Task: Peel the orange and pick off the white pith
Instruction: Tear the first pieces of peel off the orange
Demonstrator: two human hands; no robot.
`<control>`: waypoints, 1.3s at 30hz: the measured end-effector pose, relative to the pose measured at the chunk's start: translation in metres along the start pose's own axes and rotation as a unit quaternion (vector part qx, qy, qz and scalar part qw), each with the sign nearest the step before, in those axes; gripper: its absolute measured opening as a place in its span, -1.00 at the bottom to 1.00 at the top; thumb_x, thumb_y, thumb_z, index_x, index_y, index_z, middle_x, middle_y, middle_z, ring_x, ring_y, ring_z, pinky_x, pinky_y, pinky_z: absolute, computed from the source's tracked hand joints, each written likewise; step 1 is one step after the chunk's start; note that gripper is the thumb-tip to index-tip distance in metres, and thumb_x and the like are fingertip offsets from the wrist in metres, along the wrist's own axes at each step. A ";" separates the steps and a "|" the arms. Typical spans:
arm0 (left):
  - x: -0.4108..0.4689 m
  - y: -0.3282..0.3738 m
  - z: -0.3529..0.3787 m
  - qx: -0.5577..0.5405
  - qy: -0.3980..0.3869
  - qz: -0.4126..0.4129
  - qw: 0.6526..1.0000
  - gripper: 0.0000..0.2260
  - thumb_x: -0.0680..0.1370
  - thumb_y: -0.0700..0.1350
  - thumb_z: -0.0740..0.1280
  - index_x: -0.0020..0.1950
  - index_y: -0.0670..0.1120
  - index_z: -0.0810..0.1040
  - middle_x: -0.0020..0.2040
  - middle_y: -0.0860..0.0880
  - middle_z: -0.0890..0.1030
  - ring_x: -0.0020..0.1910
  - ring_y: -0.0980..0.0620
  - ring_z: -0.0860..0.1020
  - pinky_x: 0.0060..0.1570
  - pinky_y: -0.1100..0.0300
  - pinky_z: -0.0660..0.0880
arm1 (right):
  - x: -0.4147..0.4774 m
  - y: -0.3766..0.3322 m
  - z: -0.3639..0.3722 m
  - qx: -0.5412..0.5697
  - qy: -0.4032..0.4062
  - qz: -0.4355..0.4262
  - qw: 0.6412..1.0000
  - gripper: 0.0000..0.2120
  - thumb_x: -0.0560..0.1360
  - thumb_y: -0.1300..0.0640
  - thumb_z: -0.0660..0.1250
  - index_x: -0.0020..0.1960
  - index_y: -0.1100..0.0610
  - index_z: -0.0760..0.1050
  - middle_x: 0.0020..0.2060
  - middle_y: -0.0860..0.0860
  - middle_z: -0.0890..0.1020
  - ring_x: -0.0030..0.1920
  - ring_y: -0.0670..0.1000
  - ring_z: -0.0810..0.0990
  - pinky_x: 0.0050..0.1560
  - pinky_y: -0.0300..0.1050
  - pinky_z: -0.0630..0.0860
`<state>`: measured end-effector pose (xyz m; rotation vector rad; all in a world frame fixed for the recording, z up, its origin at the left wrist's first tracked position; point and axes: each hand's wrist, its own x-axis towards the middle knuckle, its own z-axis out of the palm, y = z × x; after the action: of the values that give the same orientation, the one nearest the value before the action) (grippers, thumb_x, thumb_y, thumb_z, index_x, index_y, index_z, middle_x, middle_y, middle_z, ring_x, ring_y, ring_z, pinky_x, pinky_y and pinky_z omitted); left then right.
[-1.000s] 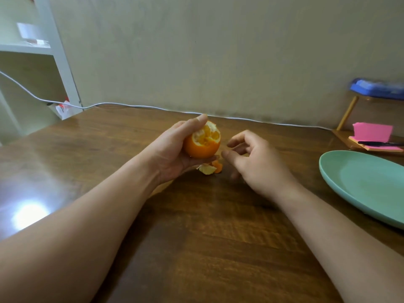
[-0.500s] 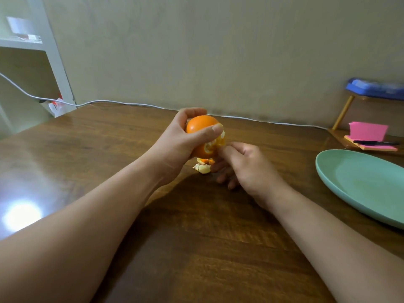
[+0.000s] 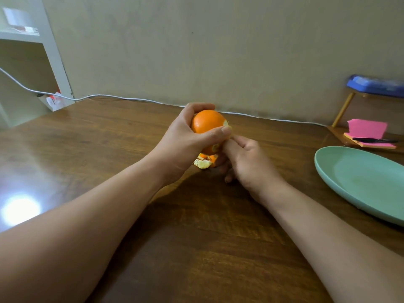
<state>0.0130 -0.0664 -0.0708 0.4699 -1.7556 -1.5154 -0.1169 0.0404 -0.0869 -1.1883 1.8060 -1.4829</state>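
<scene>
The orange [image 3: 206, 124] sits above the middle of the wooden table [image 3: 196, 248], wrapped in the left hand [image 3: 183, 143], whose fingers curl over its top and whose thumb presses across its front. The right hand [image 3: 249, 162] comes in from 4 o'clock with its thumb laid against the fruit's right side, just below the torn edge [image 3: 226, 124] at 3 o'clock. Its other fingers are tucked behind and under the fruit, so it cannot be told whether they pinch a flap. A few peel scraps [image 3: 203, 164] lie on the table at 6 o'clock of the fruit, and a green plate [image 3: 358, 182] waits well apart at 3 o'clock. The fruit looks light and firm, yet it would likely bruise and leak under a hard squeeze. The glossy rind is probably slippery, more so once juice wets it. The best purchase seems to be the ragged rim, where a nail can get under the soft pith and lift the rind in strips.
</scene>
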 end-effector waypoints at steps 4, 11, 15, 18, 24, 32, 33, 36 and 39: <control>0.003 0.002 -0.002 -0.111 0.017 -0.057 0.992 -0.40 0.41 0.03 0.67 0.40 0.03 0.55 0.27 -0.12 0.62 0.13 -0.09 0.71 0.08 -0.01 0.70 | 0.003 0.004 -0.004 0.026 -0.036 -0.007 0.999 -0.73 0.69 -0.09 0.27 0.06 0.09 0.61 -0.16 0.11 0.69 -0.22 0.14 0.65 -0.38 -0.08 0.52; 0.003 0.002 -0.003 -0.171 0.007 -0.084 0.982 -0.40 0.42 0.01 0.62 0.41 -0.05 0.53 0.30 -0.17 0.62 0.14 -0.09 0.71 0.12 -0.03 0.69 | 0.004 0.005 -0.012 0.043 -0.091 -0.002 0.995 -0.47 0.61 -0.34 0.27 0.22 0.11 0.59 -0.05 0.10 0.74 -0.15 0.15 0.66 -0.25 0.00 0.58; 0.004 0.000 -0.004 -0.156 0.010 -0.078 0.985 -0.40 0.39 0.01 0.64 0.38 -0.01 0.55 0.30 -0.17 0.61 0.19 -0.16 0.70 0.12 -0.06 0.69 | 0.002 0.005 -0.012 -0.078 -0.071 -0.045 0.993 -0.53 0.61 -0.43 0.22 0.12 -0.07 0.60 -0.10 0.07 0.75 -0.14 0.29 0.72 -0.12 0.26 0.67; 0.004 -0.002 -0.002 -0.108 0.013 -0.062 0.992 -0.35 0.36 0.06 0.69 0.39 0.05 0.55 0.33 -0.14 0.59 0.20 -0.15 0.70 0.11 -0.04 0.69 | -0.001 -0.002 -0.013 -0.144 -0.062 -0.072 0.985 -0.62 0.72 -0.26 0.14 0.09 -0.01 0.57 -0.18 0.08 0.72 -0.33 0.03 0.65 -0.21 0.10 0.63; 0.000 -0.003 0.003 -0.060 0.020 -0.032 0.997 -0.40 0.35 0.06 0.68 0.34 0.12 0.56 0.27 -0.07 0.61 0.16 -0.10 0.71 0.09 -0.04 0.71 | -0.001 -0.005 -0.014 -0.185 -0.053 -0.065 0.979 -0.72 0.74 -0.07 0.15 0.05 0.04 0.56 -0.22 0.07 0.70 -0.43 -0.17 0.58 -0.23 -0.04 0.52; -0.002 0.000 0.007 -0.087 0.028 -0.035 0.995 -0.40 0.37 0.00 0.65 0.36 0.08 0.54 0.28 -0.11 0.60 0.15 -0.14 0.71 0.08 -0.08 0.71 | 0.002 -0.002 -0.007 -0.035 -0.046 -0.040 0.997 -0.66 0.66 -0.15 0.20 0.12 0.10 0.56 -0.13 0.25 0.69 -0.18 0.28 0.71 -0.31 -0.01 0.46; -0.002 0.001 0.007 -0.097 0.026 -0.040 0.994 -0.39 0.37 -0.01 0.67 0.38 0.06 0.54 0.28 -0.12 0.60 0.14 -0.13 0.71 0.06 -0.05 0.71 | 0.002 -0.001 -0.007 -0.025 -0.048 -0.034 0.998 -0.63 0.65 -0.15 0.19 0.13 0.13 0.55 -0.15 0.25 0.68 -0.15 0.36 0.68 -0.33 -0.01 0.44; -0.002 0.004 0.006 -0.151 0.029 -0.058 0.986 -0.34 0.35 -0.02 0.64 0.41 -0.03 0.51 0.27 -0.16 0.61 0.06 -0.08 0.72 -0.02 0.05 0.68 | 0.003 0.002 -0.012 -0.001 -0.075 -0.025 0.997 -0.67 0.76 -0.02 0.17 0.17 0.24 0.53 -0.09 0.22 0.67 -0.19 0.25 0.58 -0.33 -0.04 0.42; -0.002 0.007 0.006 -0.198 0.035 -0.073 0.977 -0.36 0.37 -0.01 0.56 0.42 -0.10 0.50 0.23 -0.17 0.64 0.02 -0.04 0.73 -0.02 0.02 0.69 | 0.003 0.003 -0.016 0.050 -0.115 -0.012 0.992 -0.61 0.73 -0.20 0.20 0.19 0.11 0.57 0.00 0.19 0.71 -0.19 0.06 0.62 -0.34 -0.10 0.48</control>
<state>0.0113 -0.0597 -0.0649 0.4485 -1.3417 -1.8740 -0.1322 0.0454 -0.0849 -1.2776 1.5515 -1.3718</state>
